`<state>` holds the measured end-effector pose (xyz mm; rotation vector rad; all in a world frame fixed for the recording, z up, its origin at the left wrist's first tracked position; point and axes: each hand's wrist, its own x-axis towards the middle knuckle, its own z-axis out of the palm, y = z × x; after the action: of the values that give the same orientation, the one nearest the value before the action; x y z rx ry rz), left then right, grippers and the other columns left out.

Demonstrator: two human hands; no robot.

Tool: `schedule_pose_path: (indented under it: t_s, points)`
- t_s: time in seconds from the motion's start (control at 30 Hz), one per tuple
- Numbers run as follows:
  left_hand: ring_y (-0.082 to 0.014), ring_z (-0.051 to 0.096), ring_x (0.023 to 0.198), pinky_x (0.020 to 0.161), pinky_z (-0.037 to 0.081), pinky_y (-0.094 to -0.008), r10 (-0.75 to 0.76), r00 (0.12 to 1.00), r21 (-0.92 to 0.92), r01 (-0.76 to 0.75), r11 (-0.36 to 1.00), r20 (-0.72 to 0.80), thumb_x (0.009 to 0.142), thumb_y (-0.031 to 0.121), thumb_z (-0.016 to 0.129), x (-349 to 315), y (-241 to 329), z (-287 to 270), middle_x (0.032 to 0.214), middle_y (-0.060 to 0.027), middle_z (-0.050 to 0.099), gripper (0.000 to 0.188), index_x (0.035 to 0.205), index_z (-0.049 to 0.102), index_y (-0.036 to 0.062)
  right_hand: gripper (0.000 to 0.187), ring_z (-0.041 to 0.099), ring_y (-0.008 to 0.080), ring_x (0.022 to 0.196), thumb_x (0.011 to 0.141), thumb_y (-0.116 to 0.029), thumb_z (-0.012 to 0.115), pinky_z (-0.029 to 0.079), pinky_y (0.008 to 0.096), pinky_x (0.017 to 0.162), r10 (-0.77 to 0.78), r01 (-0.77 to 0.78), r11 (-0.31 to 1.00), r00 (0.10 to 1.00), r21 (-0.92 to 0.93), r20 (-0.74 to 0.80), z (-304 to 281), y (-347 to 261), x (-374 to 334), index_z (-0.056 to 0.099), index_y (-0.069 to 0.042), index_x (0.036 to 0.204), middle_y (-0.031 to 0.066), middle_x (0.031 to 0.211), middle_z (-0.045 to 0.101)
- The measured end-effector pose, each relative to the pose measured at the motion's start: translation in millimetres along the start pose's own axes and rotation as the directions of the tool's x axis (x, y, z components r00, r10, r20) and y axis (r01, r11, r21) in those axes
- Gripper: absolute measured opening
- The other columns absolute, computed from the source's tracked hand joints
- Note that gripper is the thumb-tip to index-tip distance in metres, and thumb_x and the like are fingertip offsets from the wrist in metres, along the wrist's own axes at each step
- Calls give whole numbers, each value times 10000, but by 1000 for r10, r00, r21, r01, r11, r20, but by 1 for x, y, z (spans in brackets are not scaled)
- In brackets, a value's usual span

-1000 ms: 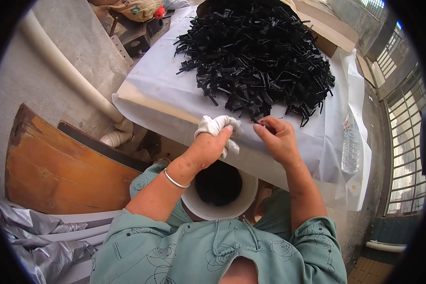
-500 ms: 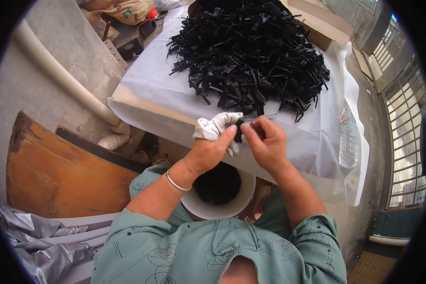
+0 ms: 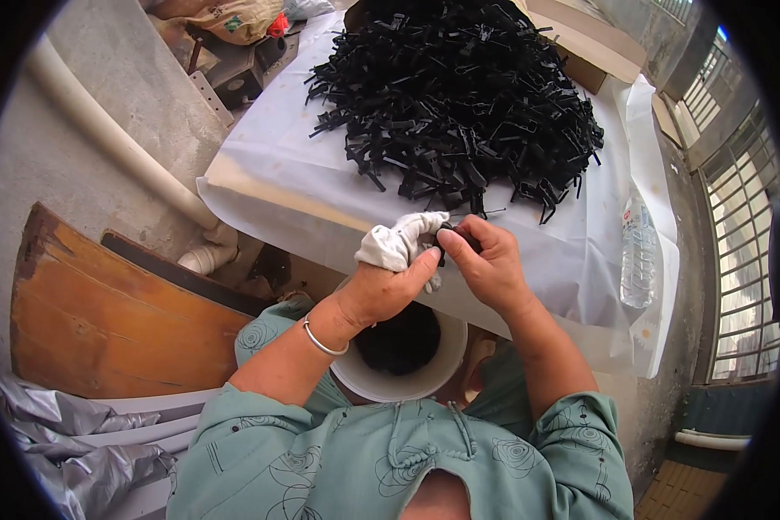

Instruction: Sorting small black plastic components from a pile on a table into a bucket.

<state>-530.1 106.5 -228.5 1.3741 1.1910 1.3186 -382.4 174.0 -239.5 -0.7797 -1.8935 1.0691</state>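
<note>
Above the near edge of the table, my two hands meet around a small black part point(image 3: 443, 256), mostly hidden by the fingers. My left hand point(image 3: 400, 263) has a white cloth glove over the fingers, with the thumb bare; its fingers are closed on the part. My right hand point(image 3: 490, 264) is bare and pinches the same part from the other side, thumb against curled fingers. Just beyond the hands is a large heap of similar black parts point(image 3: 459, 113), some with thin wire-like pieces sticking out. A thin dark rod pokes out from the near side of the heap.
White plastic sheeting point(image 3: 273, 173) covers the table. A clear bottle point(image 3: 638, 260) lies at its right edge, and an open cardboard box point(image 3: 594, 43) stands behind the heap. Below my hands, a white bucket point(image 3: 456, 364) holds dark contents. An orange-brown board point(image 3: 104, 321) leans at the left.
My hands have drawn closer together. The right fingers have come down and curled over the black part, which shows less now. My left hand has shifted slightly right.
</note>
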Motion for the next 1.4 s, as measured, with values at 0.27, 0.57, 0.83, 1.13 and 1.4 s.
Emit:
schedule_pose_path:
  t_s: [0.27, 0.57, 0.83, 1.13, 1.4]
  points:
    - [-70, 542, 710, 623, 475, -220, 158, 983, 255, -130, 958, -93, 825, -2, 546, 3, -14, -1, 880, -45, 587, 297, 1118, 518, -42, 274, 417, 108, 558, 921, -182, 484, 373, 284, 516, -75, 81, 996, 986, -37, 147, 4, 5, -1, 538, 6, 729, 44, 584, 469]
    - [-157, 580, 769, 713, 483, -264, 233, 970, 326, -200, 924, -64, 798, -8, 556, 1, -7, -1, 904, -112, 594, 292, 1087, 539, -46, 261, 439, 152, 534, 914, -155, 486, 389, 296, 523, -70, 55, 982, 994, 182, 80, 13, 3, -7, 532, 15, 722, 89, 586, 510]
    - [-241, 607, 772, 712, 492, -305, 404, 915, 671, -302, 677, 5, 785, 5, 561, -2, -3, 1, 883, -156, 608, 245, 1026, 565, -42, 283, 482, 95, 603, 930, -181, 477, 416, 250, 568, 148, -169, 957, 983, 235, 107, 26, 10, -10, 553, 16, 740, 22, 640, 536]
    - [-64, 475, 789, 666, 423, -192, 42, 995, -104, -52, 993, -95, 893, 69, 486, 8, -10, -11, 897, -26, 551, 282, 1163, 424, 13, 164, 443, 114, 543, 864, -163, 567, 384, 275, 507, 8, 8, 997, 981, -80, 193, -3, -4, 0, 603, -3, 853, 34, 603, 492]
    - [-41, 453, 635, 553, 397, -191, -101, 995, -50, 102, 994, 14, 897, 78, 433, 5, 2, -9, 825, -14, 524, 321, 1212, 408, 24, 167, 379, 64, 542, 753, -27, 671, 334, 204, 493, -119, 121, 993, 988, -16, 97, -7, -2, 1, 599, -33, 904, -14, 640, 459]
